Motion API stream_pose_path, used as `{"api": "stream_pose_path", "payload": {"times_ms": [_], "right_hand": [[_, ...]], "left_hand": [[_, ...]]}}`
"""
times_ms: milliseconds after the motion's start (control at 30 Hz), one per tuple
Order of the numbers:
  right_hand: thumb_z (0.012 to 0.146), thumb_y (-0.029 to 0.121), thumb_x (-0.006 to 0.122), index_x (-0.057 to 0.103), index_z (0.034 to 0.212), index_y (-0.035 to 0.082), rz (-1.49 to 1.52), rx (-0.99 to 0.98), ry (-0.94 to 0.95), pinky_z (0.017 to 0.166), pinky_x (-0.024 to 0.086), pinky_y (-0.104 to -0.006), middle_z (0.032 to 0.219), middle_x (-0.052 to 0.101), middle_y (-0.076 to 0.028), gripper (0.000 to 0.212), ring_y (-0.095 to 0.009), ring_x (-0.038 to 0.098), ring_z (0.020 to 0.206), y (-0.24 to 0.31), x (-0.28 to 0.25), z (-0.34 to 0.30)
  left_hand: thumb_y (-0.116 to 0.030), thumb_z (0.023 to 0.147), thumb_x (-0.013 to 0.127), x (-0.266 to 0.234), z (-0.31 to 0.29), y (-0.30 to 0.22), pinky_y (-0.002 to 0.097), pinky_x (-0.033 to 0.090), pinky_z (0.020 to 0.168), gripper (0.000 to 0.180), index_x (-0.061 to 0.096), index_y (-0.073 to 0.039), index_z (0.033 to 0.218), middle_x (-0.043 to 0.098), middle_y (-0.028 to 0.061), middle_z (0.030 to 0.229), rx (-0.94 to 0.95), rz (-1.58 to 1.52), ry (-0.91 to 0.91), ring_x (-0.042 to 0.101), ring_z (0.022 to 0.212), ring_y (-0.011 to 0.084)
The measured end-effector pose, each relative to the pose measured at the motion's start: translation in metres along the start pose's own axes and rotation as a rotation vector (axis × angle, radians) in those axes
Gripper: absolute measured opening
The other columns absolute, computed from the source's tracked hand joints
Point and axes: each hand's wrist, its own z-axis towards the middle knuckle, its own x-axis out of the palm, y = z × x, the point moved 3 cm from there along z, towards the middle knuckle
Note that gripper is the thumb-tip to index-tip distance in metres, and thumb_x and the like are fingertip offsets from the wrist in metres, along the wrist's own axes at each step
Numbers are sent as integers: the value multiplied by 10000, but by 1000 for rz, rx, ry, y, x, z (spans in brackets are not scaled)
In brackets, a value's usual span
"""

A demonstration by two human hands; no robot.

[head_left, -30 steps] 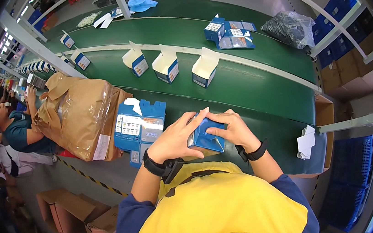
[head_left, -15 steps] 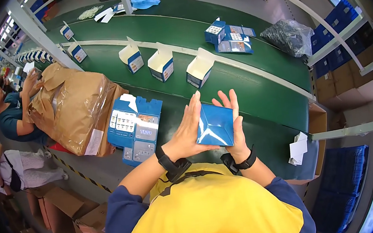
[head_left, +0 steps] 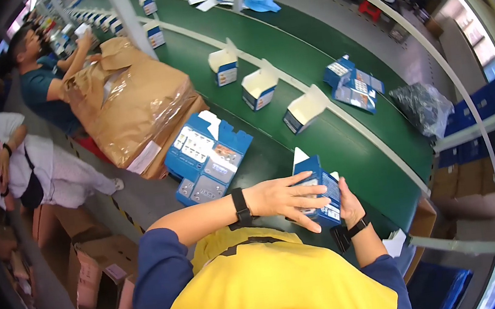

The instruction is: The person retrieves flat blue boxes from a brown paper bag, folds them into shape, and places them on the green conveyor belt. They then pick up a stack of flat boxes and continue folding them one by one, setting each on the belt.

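Observation:
A blue folding carton [head_left: 318, 177] with printed sides stands up in front of my chest, its white flap raised at the far end. My left hand [head_left: 283, 201] lies across its near side, open, fingers spread apart and touching the board. On the right, my right hand [head_left: 351, 204] is closed round the carton's edge; some of its fingers are hidden behind the box. To the left, flattened blue cartons [head_left: 208, 156] lie in a stack beside a large brown paper-wrapped bundle [head_left: 138, 106].
Open white-lined cartons [head_left: 305, 110] stand along the green conveyor belt [head_left: 376, 158]. Folded blue cartons [head_left: 356, 88] and a dark plastic bag [head_left: 422, 107] lie farther right. A co-worker in teal [head_left: 47, 86] and a person in white [head_left: 34, 154] are at left. A metal post [head_left: 130, 21] rises ahead.
The carton has been turned from its closed blue end to its printed side, with a white flap now showing. My left hand has moved over its near side. My view has swung left.

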Motion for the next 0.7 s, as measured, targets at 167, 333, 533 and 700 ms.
{"api": "stream_pose_path", "payload": {"times_ms": [167, 333, 533, 700], "right_hand": [[765, 146, 685, 56, 1409, 70, -810, -803, -345, 973, 382, -395, 1378, 298, -146, 903, -265, 394, 1210, 66, -26, 19], [668, -33, 711, -29, 1405, 43, -994, -1011, -747, 1050, 276, -398, 1394, 232, -188, 1047, -279, 317, 1253, 97, -79, 58], [702, -24, 682, -28, 1406, 39, -1293, -987, -789, 1045, 285, -380, 1396, 223, -207, 1001, -305, 330, 1243, 94, -145, 84], [727, -26, 640, 15, 1404, 20, -1346, -796, -1061, 1000, 335, -380, 1388, 236, -228, 923, -313, 370, 1211, 41, -144, 67]], "left_hand": [[-122, 760, 612, -22, -35, 28, 582, 225, 1021, 757, 234, -358, 1371, 294, 95, 1408, -583, 164, 224, 290, 1302, 288], [-273, 679, 727, -49, -141, 27, 604, 206, 998, 969, 106, -265, 1424, 225, 233, 1409, -1512, 471, 72, 199, 1313, 393], [-404, 565, 789, -47, -192, 34, 639, 209, 961, 1163, 23, -244, 1426, 239, 324, 1349, -1814, 371, -83, 204, 1276, 458], [-422, 553, 791, -60, -183, 39, 619, 171, 989, 1163, 50, -229, 1428, 257, 331, 1337, -1843, 349, -10, 209, 1285, 443]]}}
